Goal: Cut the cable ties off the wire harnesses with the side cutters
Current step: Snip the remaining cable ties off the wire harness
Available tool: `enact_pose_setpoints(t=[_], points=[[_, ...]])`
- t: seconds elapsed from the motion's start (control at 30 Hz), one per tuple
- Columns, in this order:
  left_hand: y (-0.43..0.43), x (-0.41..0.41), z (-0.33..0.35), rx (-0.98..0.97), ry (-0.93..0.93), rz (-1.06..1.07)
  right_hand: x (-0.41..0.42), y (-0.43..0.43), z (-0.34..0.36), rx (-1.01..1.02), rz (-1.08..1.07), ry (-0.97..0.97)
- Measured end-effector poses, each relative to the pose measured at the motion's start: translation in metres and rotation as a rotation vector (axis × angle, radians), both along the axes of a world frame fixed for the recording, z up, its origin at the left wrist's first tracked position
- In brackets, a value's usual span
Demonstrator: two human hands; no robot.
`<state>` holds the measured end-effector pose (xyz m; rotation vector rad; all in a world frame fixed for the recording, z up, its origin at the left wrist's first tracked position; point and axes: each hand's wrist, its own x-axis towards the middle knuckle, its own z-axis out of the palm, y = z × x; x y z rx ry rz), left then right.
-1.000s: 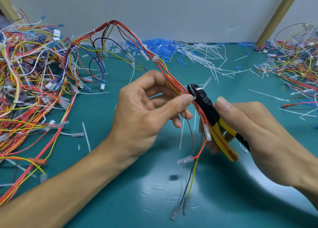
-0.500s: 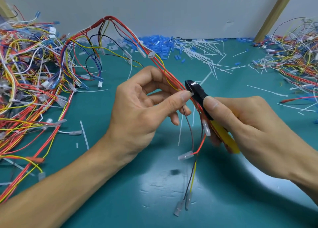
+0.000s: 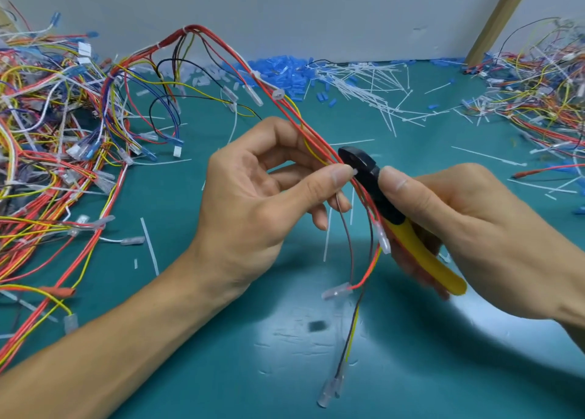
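Head view: compared with half a second ago, little has shifted. My left hand has stayed where it was above the middle of the table, and the black head of the side cutters sits at the same spot on the wires. What differs is on the right. More of the yellow handle now shows below my right hand, and the thumb has crept up towards the cutter head.

The left hand is raised with the palm turned towards me. Its thumb and forefinger are pinched on the red wires of the wire harness, and the other fingers are curled behind. A short white stub, which looks like the cable tie, pokes out at the thumb tip, touching the cutter head. I cannot tell whether the jaws are apart or closed.

The right hand grips the cutter handles, thumb laid along the top and fingers wrapped beneath. The harness arches up towards the far edge, and its loose ends hang down towards the near edge.

A tangled pile of harnesses lies along the left edge and another pile in the far right corner. Cut ties and blue sleeves are strewn along the far edge.
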<state>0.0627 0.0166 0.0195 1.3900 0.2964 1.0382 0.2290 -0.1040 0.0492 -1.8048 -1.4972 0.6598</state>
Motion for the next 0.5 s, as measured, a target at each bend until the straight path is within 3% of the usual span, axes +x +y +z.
enact_pose_setpoints(t=[0.27,0.37,0.5], points=[[-0.0002,-0.0001,-0.0003,-0.014,-0.008,0.001,-0.0014,0.0014,-0.0028,-0.009,0.007,0.098],[-0.0001,-0.0004,-0.0001,-0.016,-0.017,-0.008,-0.0017,0.0035,-0.0030,0.058,-0.016,0.027],[0.0006,-0.0012,0.0007,-0.017,-0.035,-0.029,0.0004,0.0032,-0.0018,0.018,-0.004,0.142]])
